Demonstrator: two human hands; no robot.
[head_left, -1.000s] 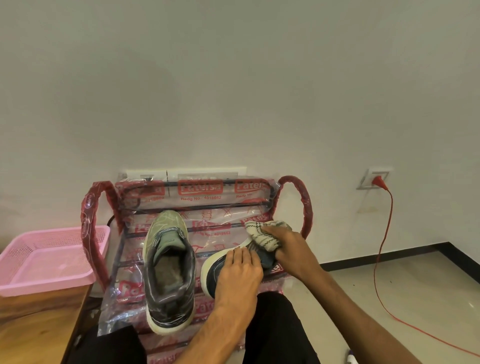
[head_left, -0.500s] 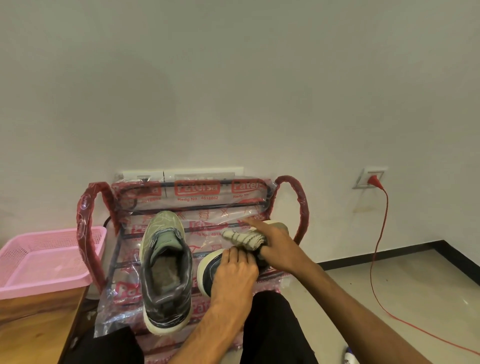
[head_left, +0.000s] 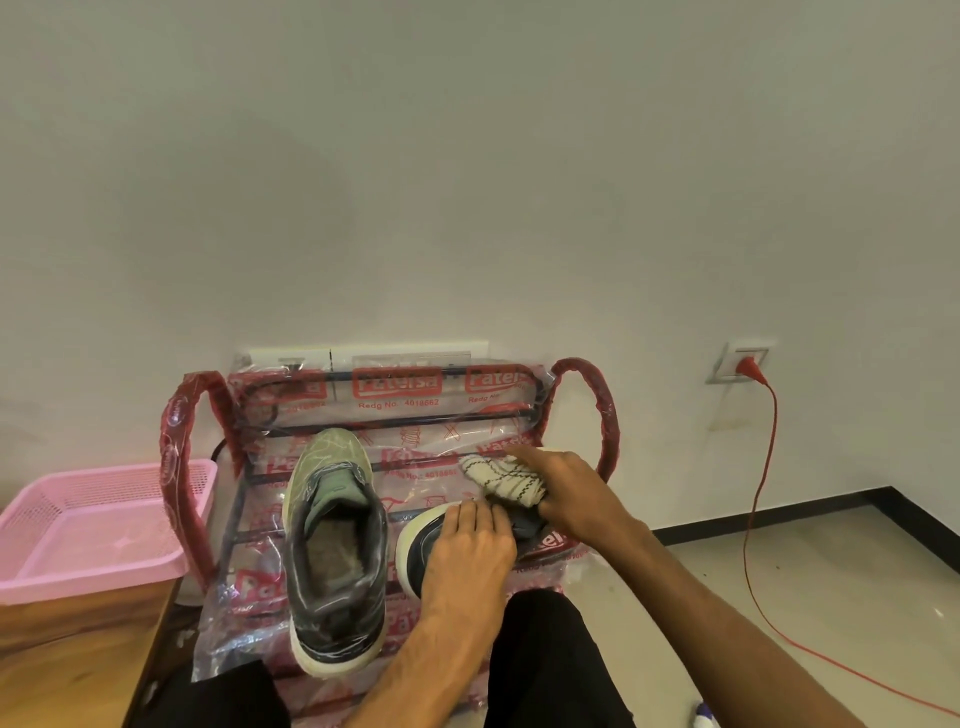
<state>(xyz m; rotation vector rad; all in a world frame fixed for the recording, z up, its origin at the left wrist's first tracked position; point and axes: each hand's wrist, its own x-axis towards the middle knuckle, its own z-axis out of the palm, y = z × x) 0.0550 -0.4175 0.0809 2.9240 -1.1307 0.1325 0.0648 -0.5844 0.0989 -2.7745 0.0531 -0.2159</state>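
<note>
Two grey-green sneakers lie on a plastic-wrapped metal shoe rack (head_left: 415, 395) in front of me. The left sneaker (head_left: 332, 545) lies free, toe toward the wall. My left hand (head_left: 465, 553) rests on top of the right sneaker (head_left: 415, 545), fingers laid over its opening, hiding most of it. My right hand (head_left: 566, 493) holds a cream cloth with a dark pattern (head_left: 501, 480) and presses it on the front part of that sneaker, index finger stretched out along the cloth.
A pink mesh plastic tray (head_left: 88, 525) sits on a wooden table (head_left: 67, 660) at the left. A red cable (head_left: 753, 499) runs from a wall socket (head_left: 743, 361) across the tiled floor at the right. My dark-trousered knees are below the rack.
My right hand has slid the cloth leftward and forward over the right sneaker, and the cloth is now bunched into a longer roll. My left hand has stayed on the shoe.
</note>
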